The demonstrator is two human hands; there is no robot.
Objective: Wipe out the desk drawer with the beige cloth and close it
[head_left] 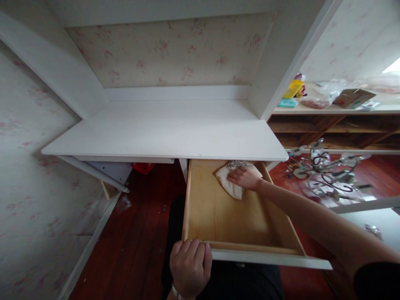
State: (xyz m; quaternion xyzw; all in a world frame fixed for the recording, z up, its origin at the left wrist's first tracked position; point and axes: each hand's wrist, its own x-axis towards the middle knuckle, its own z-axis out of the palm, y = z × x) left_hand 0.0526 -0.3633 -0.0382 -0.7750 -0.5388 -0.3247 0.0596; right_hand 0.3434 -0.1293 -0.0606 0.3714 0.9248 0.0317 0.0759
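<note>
So, the right hand (245, 178) presses a pale cloth (235, 191) inside the drawer (215, 218), seemingly gripping it loosely, while the left hand (191, 266) clasps the drawer's front

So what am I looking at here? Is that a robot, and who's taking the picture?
No robot here! These are a person's two bare hands. There's just one picture, taken by a camera worn on the person's head, looking forward and down.

In front is a white desk with a pulled-out drawer. The left hand has its grip on the drawer's front edge. The right hand is inside, on top of a pale cloth. I can't tell whether its fingers are pinching the cloth.

Over to the right, a cardboard box sits on a shelf unit, and a curly metal lamp is down below.
</note>
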